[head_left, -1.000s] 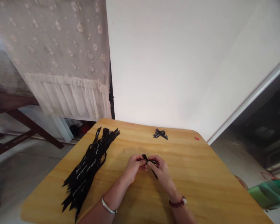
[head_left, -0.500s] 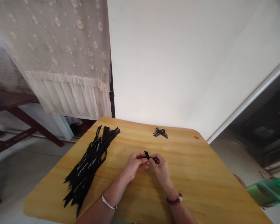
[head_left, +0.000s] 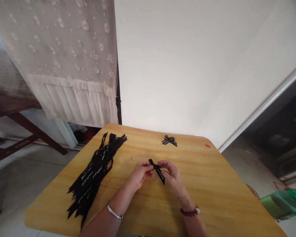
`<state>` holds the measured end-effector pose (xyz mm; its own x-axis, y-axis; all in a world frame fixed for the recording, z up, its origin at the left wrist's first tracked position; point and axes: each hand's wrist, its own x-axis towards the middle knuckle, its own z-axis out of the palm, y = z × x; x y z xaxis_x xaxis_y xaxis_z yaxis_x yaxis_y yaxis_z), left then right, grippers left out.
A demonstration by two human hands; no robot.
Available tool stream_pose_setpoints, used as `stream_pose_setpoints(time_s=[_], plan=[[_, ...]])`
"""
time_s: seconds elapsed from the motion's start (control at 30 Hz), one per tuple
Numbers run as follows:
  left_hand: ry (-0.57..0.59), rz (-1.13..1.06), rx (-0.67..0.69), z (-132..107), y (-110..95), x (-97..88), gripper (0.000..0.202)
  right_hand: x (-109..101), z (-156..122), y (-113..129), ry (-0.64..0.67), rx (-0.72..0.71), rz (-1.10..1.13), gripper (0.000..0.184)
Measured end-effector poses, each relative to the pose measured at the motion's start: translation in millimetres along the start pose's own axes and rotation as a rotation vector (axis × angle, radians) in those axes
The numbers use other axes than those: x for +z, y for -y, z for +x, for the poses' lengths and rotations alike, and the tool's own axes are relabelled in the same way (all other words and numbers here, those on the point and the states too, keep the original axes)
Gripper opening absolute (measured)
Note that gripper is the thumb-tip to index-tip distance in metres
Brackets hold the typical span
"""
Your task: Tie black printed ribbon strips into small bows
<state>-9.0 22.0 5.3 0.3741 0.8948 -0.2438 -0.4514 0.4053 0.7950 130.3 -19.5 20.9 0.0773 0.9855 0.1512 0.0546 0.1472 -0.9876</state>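
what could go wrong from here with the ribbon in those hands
The narrow black printed ribbon strip, pinched between the left hand and right hand, looks slick and might slip loose. The loose pile of black ribbon strips lies close to the edge of the yellow wooden table, so its tails could get knocked off.
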Motion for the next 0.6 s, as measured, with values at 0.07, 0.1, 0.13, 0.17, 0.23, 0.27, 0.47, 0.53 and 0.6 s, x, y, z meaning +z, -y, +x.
stream_pose_setpoints(time_s=[0.07,0.1,0.13,0.17,0.23,0.27,0.47,0.53,0.6], plan=[[0.008,0.006,-0.007,-0.6,-0.3,0.4,0.016,0.7,1.0,-2.8,-0.007,-0.022,-0.041,0.023],[0.015,0.017,-0.008,-1.0,-0.3,0.9,0.016,1.4,1.7,-4.6,-0.017,-0.030,-0.069,0.023],[0.022,0.028,-0.009,-1.4,-0.3,1.4,0.015,2.3,2.3,-6.3,-0.023,-0.035,-0.096,0.021],[0.029,0.040,-0.010,-1.7,-0.3,2.0,0.015,3.2,2.8,-7.8,-0.022,-0.039,-0.117,0.019],[0.044,0.059,-0.015,-2.6,-0.4,3.4,0.016,4.5,3.5,-9.8,-0.014,-0.048,-0.145,0.016],[0.057,0.062,-0.019,-3.0,-0.5,4.0,0.016,5.0,3.6,-10.2,-0.015,-0.052,-0.154,0.017],[0.071,0.052,-0.042,-5.0,-0.5,7.4,0.020,6.3,3.4,-8.5,-0.040,-0.061,-0.179,0.022],[0.060,0.089,-0.021,-4.7,0.5,7.9,0.020,7.3,3.2,-7.1,-0.047,-0.051,-0.181,0.023],[0.055,0.119,0.010,-3.9,1.8,7.8,0.018,8.3,3.0,-5.2,-0.036,-0.023,-0.163,0.025]])
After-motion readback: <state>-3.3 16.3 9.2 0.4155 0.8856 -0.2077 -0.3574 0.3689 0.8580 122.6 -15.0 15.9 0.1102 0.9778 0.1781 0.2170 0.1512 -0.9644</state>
